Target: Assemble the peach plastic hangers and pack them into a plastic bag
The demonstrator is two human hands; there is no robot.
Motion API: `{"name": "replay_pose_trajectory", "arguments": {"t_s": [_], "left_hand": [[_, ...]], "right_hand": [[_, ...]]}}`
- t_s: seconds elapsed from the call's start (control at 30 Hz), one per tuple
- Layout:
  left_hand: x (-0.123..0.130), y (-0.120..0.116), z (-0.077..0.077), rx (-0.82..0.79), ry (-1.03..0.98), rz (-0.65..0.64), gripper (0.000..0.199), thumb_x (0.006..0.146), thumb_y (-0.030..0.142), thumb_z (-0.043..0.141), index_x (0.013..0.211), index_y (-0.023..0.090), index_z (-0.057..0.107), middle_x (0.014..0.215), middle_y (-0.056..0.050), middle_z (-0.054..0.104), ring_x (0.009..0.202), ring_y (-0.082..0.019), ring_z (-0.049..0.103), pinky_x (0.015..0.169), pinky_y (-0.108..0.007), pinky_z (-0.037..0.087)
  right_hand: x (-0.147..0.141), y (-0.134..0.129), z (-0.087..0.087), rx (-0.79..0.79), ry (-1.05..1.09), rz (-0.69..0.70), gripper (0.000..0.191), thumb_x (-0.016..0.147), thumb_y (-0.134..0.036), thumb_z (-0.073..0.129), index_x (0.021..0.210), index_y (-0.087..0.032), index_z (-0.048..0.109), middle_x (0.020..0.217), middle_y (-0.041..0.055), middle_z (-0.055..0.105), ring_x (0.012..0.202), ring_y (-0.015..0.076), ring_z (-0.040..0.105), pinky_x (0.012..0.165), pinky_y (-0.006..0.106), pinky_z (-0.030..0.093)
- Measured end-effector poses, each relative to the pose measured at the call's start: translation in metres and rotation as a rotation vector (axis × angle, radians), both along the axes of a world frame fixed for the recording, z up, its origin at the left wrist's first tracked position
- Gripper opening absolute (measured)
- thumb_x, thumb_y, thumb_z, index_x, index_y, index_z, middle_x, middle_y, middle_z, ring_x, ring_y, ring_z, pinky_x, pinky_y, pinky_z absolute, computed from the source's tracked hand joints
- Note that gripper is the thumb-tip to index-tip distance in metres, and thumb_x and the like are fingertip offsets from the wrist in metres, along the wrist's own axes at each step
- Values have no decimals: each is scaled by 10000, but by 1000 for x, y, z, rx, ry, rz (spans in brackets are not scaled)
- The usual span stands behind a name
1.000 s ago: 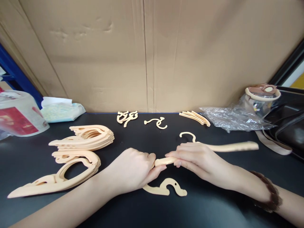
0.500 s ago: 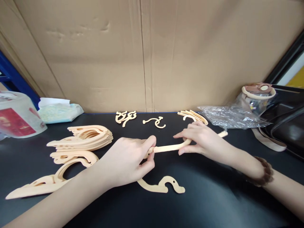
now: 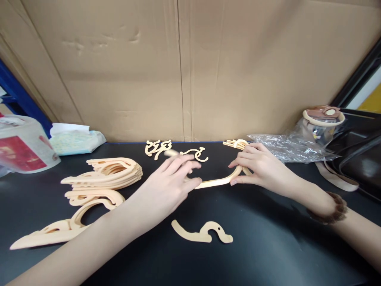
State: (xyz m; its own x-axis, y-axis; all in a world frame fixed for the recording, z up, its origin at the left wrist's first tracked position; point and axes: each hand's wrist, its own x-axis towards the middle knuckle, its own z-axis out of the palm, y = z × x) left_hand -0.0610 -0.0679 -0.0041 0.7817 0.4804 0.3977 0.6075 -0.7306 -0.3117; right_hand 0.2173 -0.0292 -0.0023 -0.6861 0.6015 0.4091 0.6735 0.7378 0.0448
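Observation:
My right hand (image 3: 253, 165) pinches the curved end of a beige folding hanger (image 3: 218, 182) above the black table. My left hand (image 3: 178, 176) is at the hanger's other end, its fingers stretched out and slightly blurred, the thumb against the strip. A blurred beige end shows behind those fingers; the joint there is mostly hidden. Below the hands, a loose beige hook piece (image 3: 202, 234) lies flat. On the left rests a stack of folded beige hangers (image 3: 110, 174), with another beige hanger (image 3: 50, 234) in front, partly behind my left forearm.
Small beige hook pieces (image 3: 157, 149) and one more hook piece (image 3: 196, 153) lie near the cardboard wall (image 3: 119, 79). Thin beige strips (image 3: 233, 143) are farther right. A tissue pack (image 3: 77, 139) and tape roll (image 3: 26, 147) stand left; plastic film (image 3: 282, 149), a cup (image 3: 323, 123) and a black bag (image 3: 357, 147) are right.
My left hand has loosened its pinch and stretched its fingers, shifting upward. A blurred beige end now shows behind it. The end that stuck out past my right hand no longer shows there.

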Motion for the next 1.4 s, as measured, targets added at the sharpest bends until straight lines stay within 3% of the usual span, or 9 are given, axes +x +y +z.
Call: {"name": "replay_pose_trajectory", "arguments": {"t_s": [0.1, 0.17, 0.37, 0.6, 0.87, 1.0, 1.17, 1.3, 1.4], "left_hand": [[-4, 4, -5, 4, -58, 21, 379, 847, -52, 420, 1007, 193, 662, 1465, -134, 388, 1398, -354, 260, 1055, -556, 355], [-6, 4, -8, -96, -86, 37, 377, 870, -39, 394, 1026, 189, 649, 1504, -136, 335, 1371, -327, 336, 1019, -503, 426], [2, -4, -9, -278, -308, 55, 476, 961, 180, 447, 1414, 154, 304, 1428, -108, 485, 1210, -187, 553, 976, -330, 498], [7, -9, -11, -301, -231, 29, 723, 873, 310, 659, 1447, 193, 237, 1371, -96, 549, 1185, -221, 562, 997, -368, 457], [16, -13, -13, -153, -62, -76, 626, 861, 207, 661, 1386, 84, 342, 1172, -104, 647, 989, -247, 595, 862, -373, 468], [16, -11, -13, -99, 47, -75, 440, 916, 91, 517, 1345, 83, 419, 1083, -93, 647, 930, -245, 593, 843, -391, 472], [9, -6, -9, -136, 20, -64, 319, 900, -19, 391, 1101, 126, 593, 1030, -64, 635, 967, -207, 596, 1009, -409, 422], [2, -2, -8, -111, -41, -62, 425, 867, -75, 300, 1038, 140, 624, 1107, -79, 613, 1066, -216, 567, 1052, -451, 400], [-1, -2, -8, -86, -107, -46, 418, 878, -51, 309, 1018, 155, 645, 1249, -115, 550, 1223, -269, 470, 991, -459, 453]], "right_hand": [[-3, -1, -3, 2, 20, -1, 385, 823, -591, 591, 854, -214, 661, 718, -6, 652, 817, 208, 584, 956, 423, 320], [-5, -2, -5, 45, 30, -19, 399, 835, -594, 578, 909, -207, 641, 746, 7, 657, 833, 213, 594, 960, 428, 330], [-7, -4, -13, 147, 25, -62, 625, 838, -611, 566, 1265, -160, 491, 857, 64, 663, 950, 270, 614, 944, 445, 382], [-17, -14, -16, 168, 106, 17, 869, 843, -645, 524, 1482, -148, 209, 833, 29, 641, 868, 235, 617, 943, 453, 384], [-22, -19, -14, 176, 111, 2, 846, 852, -622, 533, 1465, -109, 256, 795, 22, 638, 815, 214, 598, 939, 429, 385], [-23, -20, -13, 181, 86, 41, 812, 843, -601, 567, 1443, -116, 313, 813, 27, 631, 832, 220, 579, 952, 452, 378], [-20, -18, -9, 221, 14, 63, 526, 896, -348, 583, 1376, -187, 442, 1056, 90, 642, 1012, 268, 554, 897, 463, 420], [-16, -15, -9, 195, 54, 45, 500, 873, -354, 616, 1330, -202, 482, 1350, 151, 505, 1219, 311, 476, 953, 489, 421], [-15, -14, -11, 112, 56, 53, 528, 840, -431, 658, 1285, -195, 497, 1174, 109, 627, 1074, 271, 574, 905, 440, 448]]}}
